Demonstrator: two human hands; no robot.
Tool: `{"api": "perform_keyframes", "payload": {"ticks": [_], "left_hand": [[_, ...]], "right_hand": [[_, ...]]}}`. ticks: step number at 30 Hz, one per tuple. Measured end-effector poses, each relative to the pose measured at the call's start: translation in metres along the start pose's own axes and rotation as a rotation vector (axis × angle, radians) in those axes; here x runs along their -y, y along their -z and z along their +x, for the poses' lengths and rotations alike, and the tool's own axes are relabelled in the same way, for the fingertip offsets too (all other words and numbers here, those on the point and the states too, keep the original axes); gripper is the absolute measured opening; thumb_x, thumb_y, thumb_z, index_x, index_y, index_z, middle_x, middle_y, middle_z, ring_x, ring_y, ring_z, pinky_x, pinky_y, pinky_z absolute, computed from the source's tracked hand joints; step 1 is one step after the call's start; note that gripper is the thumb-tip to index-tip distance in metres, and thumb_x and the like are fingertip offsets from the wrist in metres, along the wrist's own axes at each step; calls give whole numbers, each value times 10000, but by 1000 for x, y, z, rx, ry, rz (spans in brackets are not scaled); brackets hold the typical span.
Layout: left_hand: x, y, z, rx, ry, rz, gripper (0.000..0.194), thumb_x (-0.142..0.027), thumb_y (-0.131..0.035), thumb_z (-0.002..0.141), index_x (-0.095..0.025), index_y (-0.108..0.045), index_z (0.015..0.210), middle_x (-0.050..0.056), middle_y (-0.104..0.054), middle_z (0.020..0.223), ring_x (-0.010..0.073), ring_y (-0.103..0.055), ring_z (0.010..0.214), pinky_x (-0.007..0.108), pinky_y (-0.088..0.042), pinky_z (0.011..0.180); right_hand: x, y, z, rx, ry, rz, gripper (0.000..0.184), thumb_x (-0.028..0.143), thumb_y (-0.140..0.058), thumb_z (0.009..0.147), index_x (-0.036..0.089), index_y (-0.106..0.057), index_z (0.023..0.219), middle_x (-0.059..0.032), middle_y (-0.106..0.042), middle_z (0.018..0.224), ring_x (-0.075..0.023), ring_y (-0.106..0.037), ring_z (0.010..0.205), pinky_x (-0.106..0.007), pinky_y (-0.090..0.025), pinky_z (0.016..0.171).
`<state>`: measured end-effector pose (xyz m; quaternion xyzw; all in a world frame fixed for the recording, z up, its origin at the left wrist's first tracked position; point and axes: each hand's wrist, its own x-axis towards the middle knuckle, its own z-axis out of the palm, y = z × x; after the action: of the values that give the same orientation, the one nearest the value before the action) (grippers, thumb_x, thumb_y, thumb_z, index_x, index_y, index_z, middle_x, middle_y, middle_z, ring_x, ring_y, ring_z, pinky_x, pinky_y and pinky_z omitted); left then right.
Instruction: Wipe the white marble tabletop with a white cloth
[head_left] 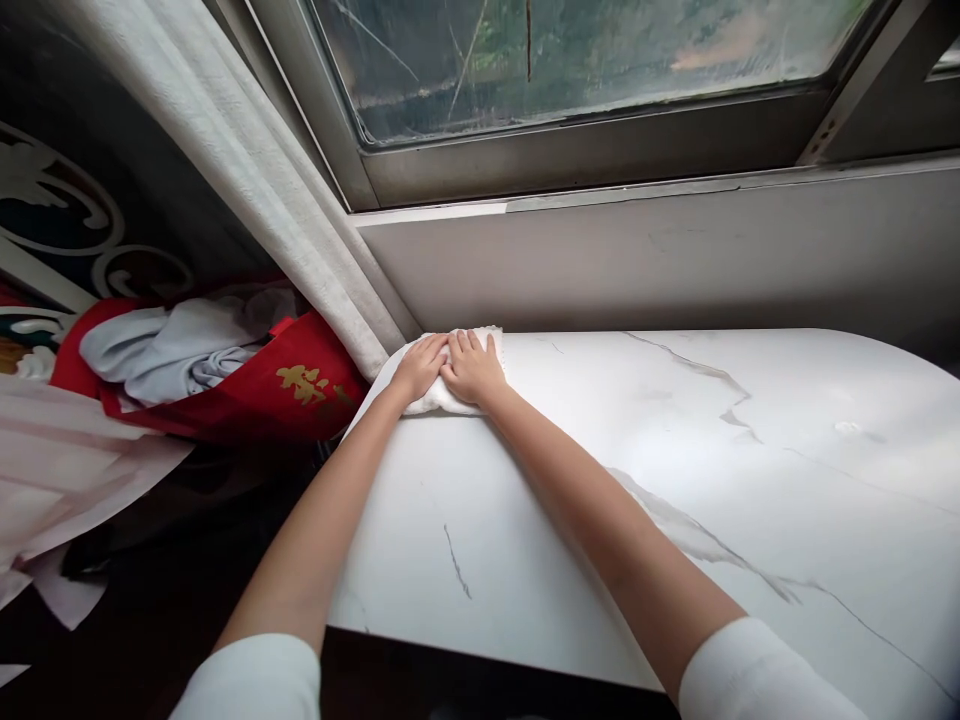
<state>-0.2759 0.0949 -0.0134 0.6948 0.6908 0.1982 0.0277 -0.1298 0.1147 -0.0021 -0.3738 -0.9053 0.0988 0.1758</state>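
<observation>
A metal-framed window (585, 60) with scratched, streaked glass lets in daylight that glares off the surface (750, 420), a white marble-patterned top with grey veins and rounded far corners. Below the frame runs a plain grey wall (660, 260). A pale curtain (247, 150) hangs to the left, beside a red bag (247, 395) stuffed with light cloth (180, 345). White scrollwork (64, 200) stands out against dark shadow.

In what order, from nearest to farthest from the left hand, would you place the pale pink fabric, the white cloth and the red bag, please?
1. White cloth: directly under the left hand.
2. Red bag: left of the tabletop.
3. Pale pink fabric: at the far left edge.
</observation>
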Motion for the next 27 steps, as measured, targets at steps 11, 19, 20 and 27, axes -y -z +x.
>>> {"api": "perform_keyframes", "payload": {"ticks": [11,19,20,27], "left_hand": [[-17,-11,10,-14,-10,95,458,-191,-310,906,-140,-481,1328,88,-481,1424,188,-395,1327,368,-266,1132],[-75,-9,-59,-3,6,148,467,-209,-276,941,-144,-433,1376,97,-425,1471,222,-336,1376,437,-231,1147],[-86,-9,-75,-10,4,154,470,-212,-270,944,-135,-430,1380,106,-421,1472,232,-332,1379,446,-235,1145],[-171,-7,-201,-38,-27,166,511,-210,-253,961,-124,-312,1461,121,-348,1513,258,-237,1421,501,-248,1141]], "right_hand": [[-17,5,-5,6,-26,-53,579,261,-277,931,16,-310,1454,-162,-298,1527,-283,-220,1414,-509,-109,1142],[-9,27,-81,5,29,-100,578,281,-274,944,12,-320,1454,-172,-311,1518,-307,-235,1410,-518,-134,1142],[-7,30,-97,9,51,-107,580,283,-273,945,10,-317,1455,-175,-309,1518,-311,-232,1411,-521,-139,1143],[4,55,-227,21,297,-173,627,288,-333,932,16,-225,1487,-184,-208,1541,-369,-157,1422,-601,-168,1128]]}}
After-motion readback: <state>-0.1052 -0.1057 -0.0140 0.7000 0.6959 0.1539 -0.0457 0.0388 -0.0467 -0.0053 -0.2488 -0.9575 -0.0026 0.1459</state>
